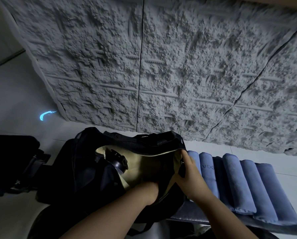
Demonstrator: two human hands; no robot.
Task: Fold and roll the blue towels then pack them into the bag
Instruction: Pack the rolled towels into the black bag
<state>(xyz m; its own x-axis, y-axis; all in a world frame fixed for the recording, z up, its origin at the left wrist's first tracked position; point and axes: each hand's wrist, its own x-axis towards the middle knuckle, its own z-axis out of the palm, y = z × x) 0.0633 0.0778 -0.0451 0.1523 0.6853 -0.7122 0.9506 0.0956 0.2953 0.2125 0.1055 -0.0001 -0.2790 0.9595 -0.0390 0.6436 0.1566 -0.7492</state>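
Towels (244, 185), blue and rolled, lie side by side in a row at the lower right of the frame, just beside the open black bag (96, 173) at lower centre; none can be seen inside it yet. The right hand (190, 171) pinches the bag's right rim near a dark tab, holding the mouth open, while the left hand (148, 192) reaches down into the tan lining, its fingers buried in shadow, so whether they are spread or closed on anything cannot be told. A dark bottle (119, 163) lies tilted inside the opening at centre left, and it looks likely to crowd the space the rolls need. Should the pinch on the rim slip, the soft mouth could fall shut over the reaching hand; a roll lifted carelessly from the row may loosen and unwind, and dragging one out could disturb its neighbours, which touch along their length. A black, hard-edged object (13, 161) sits at the far left, too dark to identify. A small bluish glow (46, 115) marks the pale floor (14, 94) at left, its source unclear. The rough grey panelled wall (161, 57) fills the upper frame, and the bag's floor is hidden.
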